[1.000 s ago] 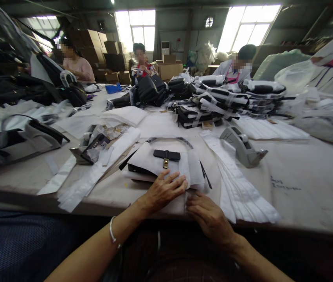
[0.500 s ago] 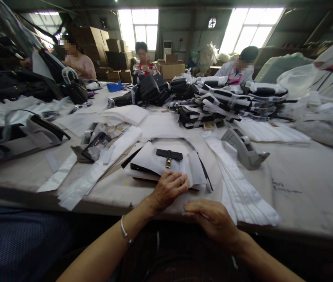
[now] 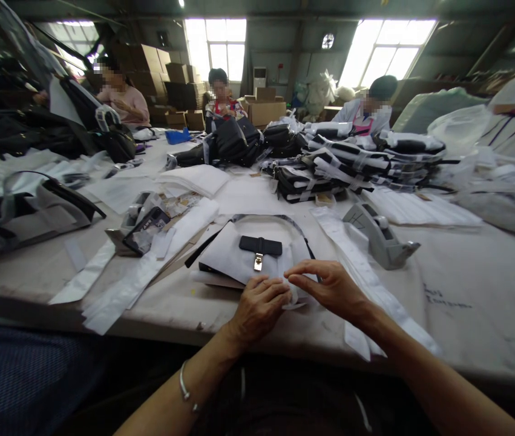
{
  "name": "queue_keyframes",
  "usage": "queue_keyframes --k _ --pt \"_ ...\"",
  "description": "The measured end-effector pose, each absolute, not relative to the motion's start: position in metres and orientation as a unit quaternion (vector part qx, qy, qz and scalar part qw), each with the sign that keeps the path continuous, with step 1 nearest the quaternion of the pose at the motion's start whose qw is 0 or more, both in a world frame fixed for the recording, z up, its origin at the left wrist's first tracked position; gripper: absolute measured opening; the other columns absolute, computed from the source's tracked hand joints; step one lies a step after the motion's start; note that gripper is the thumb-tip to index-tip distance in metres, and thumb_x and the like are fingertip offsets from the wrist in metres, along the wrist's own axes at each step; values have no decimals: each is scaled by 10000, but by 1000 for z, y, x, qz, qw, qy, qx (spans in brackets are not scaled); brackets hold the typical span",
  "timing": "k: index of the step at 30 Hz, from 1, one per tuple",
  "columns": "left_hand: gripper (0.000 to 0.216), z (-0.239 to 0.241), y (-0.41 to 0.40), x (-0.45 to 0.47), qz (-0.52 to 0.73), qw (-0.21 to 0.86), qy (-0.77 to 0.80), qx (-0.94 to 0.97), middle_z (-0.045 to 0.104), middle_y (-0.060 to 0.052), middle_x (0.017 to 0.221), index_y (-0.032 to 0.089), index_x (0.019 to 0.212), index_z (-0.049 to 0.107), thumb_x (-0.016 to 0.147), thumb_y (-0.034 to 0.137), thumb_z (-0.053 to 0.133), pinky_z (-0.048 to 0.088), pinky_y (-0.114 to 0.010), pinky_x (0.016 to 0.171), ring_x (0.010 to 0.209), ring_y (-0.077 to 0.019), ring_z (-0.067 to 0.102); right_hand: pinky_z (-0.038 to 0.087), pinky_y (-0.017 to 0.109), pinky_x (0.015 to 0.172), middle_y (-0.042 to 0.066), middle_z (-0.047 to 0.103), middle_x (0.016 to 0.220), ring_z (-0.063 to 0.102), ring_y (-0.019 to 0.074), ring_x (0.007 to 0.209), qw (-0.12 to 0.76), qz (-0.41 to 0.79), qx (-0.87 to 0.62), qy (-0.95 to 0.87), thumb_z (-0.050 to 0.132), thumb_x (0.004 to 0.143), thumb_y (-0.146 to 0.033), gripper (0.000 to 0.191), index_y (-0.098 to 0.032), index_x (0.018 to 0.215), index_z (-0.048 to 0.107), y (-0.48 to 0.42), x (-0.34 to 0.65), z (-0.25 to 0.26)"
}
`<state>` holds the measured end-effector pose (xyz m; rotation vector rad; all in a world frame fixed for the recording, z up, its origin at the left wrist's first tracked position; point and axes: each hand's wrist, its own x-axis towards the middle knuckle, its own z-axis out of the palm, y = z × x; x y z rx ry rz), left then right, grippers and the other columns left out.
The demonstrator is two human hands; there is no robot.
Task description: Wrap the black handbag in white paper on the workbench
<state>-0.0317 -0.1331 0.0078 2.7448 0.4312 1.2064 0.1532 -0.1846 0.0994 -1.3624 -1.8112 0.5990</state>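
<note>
A dark handbag wrapped in white paper (image 3: 239, 257) lies flat on the table in front of me, its black flap strap with a metal clasp (image 3: 259, 247) showing. My left hand (image 3: 257, 309) presses on the paper at the bag's near edge, fingers curled. My right hand (image 3: 330, 287) is beside it on the right, thumb and fingers pinching the white paper's edge just above the left hand. A stack of white paper strips (image 3: 361, 278) lies under my right forearm.
A grey tape dispenser (image 3: 379, 233) stands right of the bag. Wrapped bags (image 3: 352, 163) are piled at the back. White strips (image 3: 148, 266) and a small packet (image 3: 146, 227) lie left. A grey bag (image 3: 34, 209) sits far left. Three people sit across the table.
My right hand rose from the table's near edge and moved forward onto the bag's wrapping, pinching the paper. My left hand curled slightly and stayed on the bag's near edge.
</note>
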Motion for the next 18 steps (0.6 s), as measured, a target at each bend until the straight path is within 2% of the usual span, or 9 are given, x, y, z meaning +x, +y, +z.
queue_keyframes --k 5,8,11,14,18 --pt "245 5 -128 -34 427 59 113 895 724 -51 1117 208 1086 653 985 165 434 423 -372 1049 1109 -162 638 564 308 837 37 769 894 712 182 845 313 185 -497 -788 554 953 -379 246 -231 934 750 -174 176 63" --pt "239 4 -126 -36 432 82 102 893 729 -43 1112 204 1112 640 980 167 445 424 -363 1047 1129 -157 630 521 372 988 37 764 999 694 196 1001 323 162 -468 -807 541 966 -311 205 -244 1013 728 -183 189 47" --pt "237 5 -125 -39 419 93 100 897 730 -43 1106 213 1080 652 987 187 436 421 -360 1053 1139 -154 625 481 391 1055 45 738 1123 660 197 1108 301 156 -450 -826 521 969 -249 249 -251 1169 669 -193 195 49" --pt "217 7 -126 -41 409 89 92 903 732 -49 1090 205 1062 656 988 223 453 415 -360 1066 1133 -159 629 438 432 1103 65 691 1221 616 212 1184 248 142 -435 -854 586 916 -217 352 -256 1265 606 -200 193 58" --pt "237 9 -127 -39 398 92 114 906 734 -55 1061 187 1119 631 990 208 433 416 -373 1066 1099 -164 642 438 514 1095 94 671 1229 594 270 1206 210 74 -456 -862 688 822 -201 446 -232 1255 588 -209 178 59"
